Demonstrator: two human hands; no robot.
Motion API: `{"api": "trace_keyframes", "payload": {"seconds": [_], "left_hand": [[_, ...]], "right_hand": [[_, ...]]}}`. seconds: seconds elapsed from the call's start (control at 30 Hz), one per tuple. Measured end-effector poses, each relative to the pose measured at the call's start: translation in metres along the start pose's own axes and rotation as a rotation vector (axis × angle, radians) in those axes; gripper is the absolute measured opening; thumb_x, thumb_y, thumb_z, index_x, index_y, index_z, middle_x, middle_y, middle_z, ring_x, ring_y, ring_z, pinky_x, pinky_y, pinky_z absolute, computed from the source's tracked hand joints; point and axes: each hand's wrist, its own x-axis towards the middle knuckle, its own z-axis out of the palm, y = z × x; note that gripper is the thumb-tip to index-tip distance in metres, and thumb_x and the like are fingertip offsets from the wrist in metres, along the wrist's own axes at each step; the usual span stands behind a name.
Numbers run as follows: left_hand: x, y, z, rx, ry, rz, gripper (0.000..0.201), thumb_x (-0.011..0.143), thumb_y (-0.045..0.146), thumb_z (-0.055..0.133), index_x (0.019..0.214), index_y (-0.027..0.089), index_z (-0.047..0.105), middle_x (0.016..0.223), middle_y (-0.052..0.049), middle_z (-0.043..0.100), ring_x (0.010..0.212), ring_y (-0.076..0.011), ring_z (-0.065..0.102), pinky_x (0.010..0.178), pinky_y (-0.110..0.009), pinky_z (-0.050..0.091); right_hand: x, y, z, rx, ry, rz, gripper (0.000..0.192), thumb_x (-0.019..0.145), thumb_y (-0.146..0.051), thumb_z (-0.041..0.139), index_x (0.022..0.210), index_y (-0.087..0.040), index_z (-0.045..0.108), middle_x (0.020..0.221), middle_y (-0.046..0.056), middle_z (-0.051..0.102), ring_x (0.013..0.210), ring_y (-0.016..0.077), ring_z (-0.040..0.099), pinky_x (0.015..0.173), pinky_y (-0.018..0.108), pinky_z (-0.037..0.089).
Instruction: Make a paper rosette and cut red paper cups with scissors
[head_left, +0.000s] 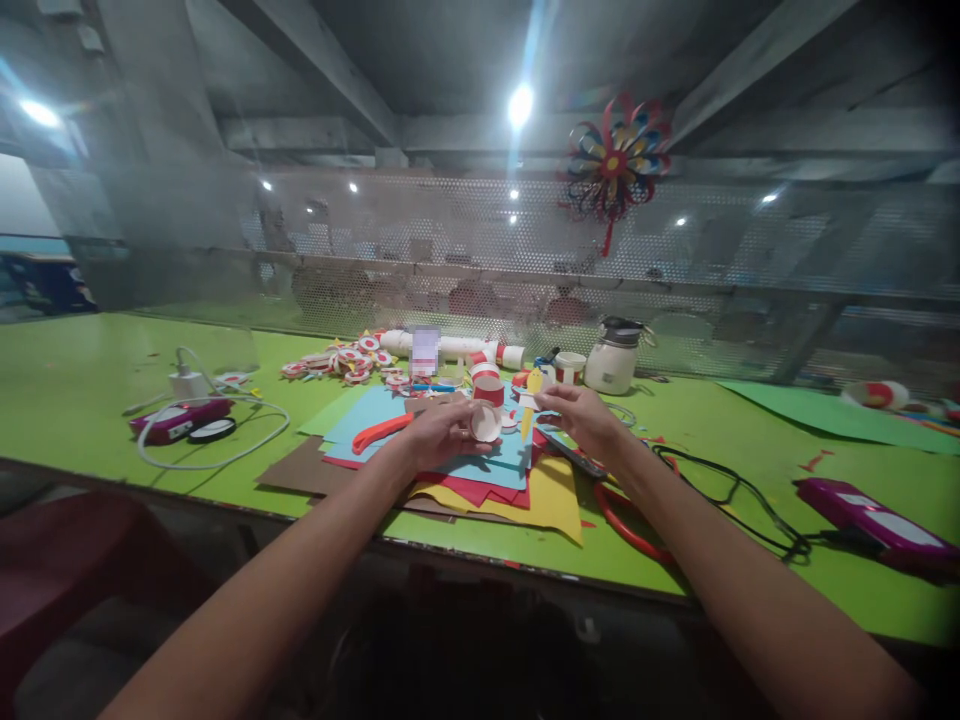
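My left hand (444, 432) is closed around a small white and red paper cup (486, 422), tilted so that its pale round end faces me. Beyond it stand more red and white cup shapes (484, 370); whether they join the held cup I cannot tell. To the right, my right hand (577, 415) pinches a slim yellow cut-out piece (534, 383), held upright beside the cup with a bit of white at the fingertips. Below both hands lies a pile of coloured sheets, blue (495, 470), red and yellow (551, 500). An orange-red curved handle (381, 431) rests by my left wrist.
Several red and white paper discs (352, 360) are heaped behind left, near a long white roll (450, 346). A cream jug (611, 360) stands behind right. Purple power strips (180, 420) with cables lie left and right. A red loop handle (630, 525) sits under my right forearm.
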Motion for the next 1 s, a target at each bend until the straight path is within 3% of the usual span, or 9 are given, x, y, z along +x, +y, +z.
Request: {"api": "trace_keyframes", "payload": {"seconds": [0.13,0.27,0.33,0.57,0.73,0.83,1.0], "left_hand": [[-0.008,0.0,0.011,0.116,-0.135,-0.03,0.034,0.078,0.031,0.064,0.108,0.015,0.062,0.096,-0.011,0.063,0.076,-0.0187,0.064,0.057,-0.026,0.05],[-0.015,0.005,0.018,0.147,-0.277,-0.062,0.036,0.082,0.031,0.059,0.115,0.016,0.06,0.095,-0.011,0.064,0.08,-0.0194,0.063,0.057,-0.025,0.05],[-0.016,0.009,0.015,0.142,-0.284,-0.029,0.039,0.085,0.033,0.054,0.119,0.015,0.057,0.099,-0.013,0.065,0.081,-0.0203,0.064,0.058,-0.025,0.05],[-0.007,0.019,-0.009,0.006,0.046,0.101,0.036,0.087,0.03,0.05,0.117,0.011,0.055,0.101,-0.016,0.066,0.08,-0.0239,0.068,0.061,-0.028,0.053],[-0.006,0.019,-0.011,-0.007,0.124,0.103,0.036,0.085,0.03,0.052,0.117,0.013,0.056,0.111,-0.015,0.063,0.088,-0.0226,0.065,0.07,-0.03,0.052],[-0.004,0.014,-0.005,0.274,0.214,0.229,0.044,0.08,0.035,0.06,0.12,0.017,0.054,0.111,-0.013,0.062,0.096,-0.0232,0.061,0.077,-0.033,0.049],[-0.001,0.004,0.005,1.02,0.397,0.654,0.066,0.071,0.031,0.069,0.131,0.023,0.044,0.123,-0.01,0.053,0.115,-0.0257,0.047,0.097,-0.038,0.037]], "right_hand": [[0.005,-0.003,-0.01,0.038,0.047,-0.031,0.025,0.054,-0.032,0.082,0.065,-0.016,0.066,0.068,0.0,0.062,0.066,0.0128,0.057,0.064,0.027,0.046],[0.009,-0.007,-0.02,0.071,0.121,-0.042,0.025,0.053,-0.031,0.082,0.064,-0.017,0.065,0.065,-0.001,0.062,0.065,0.0126,0.058,0.063,0.026,0.047],[0.01,-0.009,-0.023,0.078,0.156,-0.032,0.023,0.053,-0.029,0.081,0.064,-0.017,0.064,0.065,-0.001,0.062,0.063,0.0126,0.059,0.062,0.026,0.047],[0.01,-0.01,-0.022,0.071,0.18,-0.001,0.016,0.058,-0.022,0.077,0.063,-0.016,0.063,0.062,0.0,0.063,0.06,0.0126,0.06,0.059,0.026,0.047],[0.009,-0.006,-0.021,0.044,0.145,0.015,0.019,0.055,-0.024,0.079,0.064,-0.015,0.064,0.063,0.001,0.065,0.06,0.0132,0.06,0.056,0.025,0.047],[0.009,-0.006,-0.021,0.037,0.134,0.014,0.022,0.053,-0.027,0.081,0.063,-0.016,0.064,0.064,0.001,0.065,0.062,0.0137,0.06,0.056,0.025,0.047],[0.011,-0.003,-0.024,0.02,0.14,0.012,0.024,0.052,-0.03,0.082,0.061,-0.016,0.064,0.061,0.001,0.063,0.061,0.0135,0.059,0.055,0.025,0.047]]}}
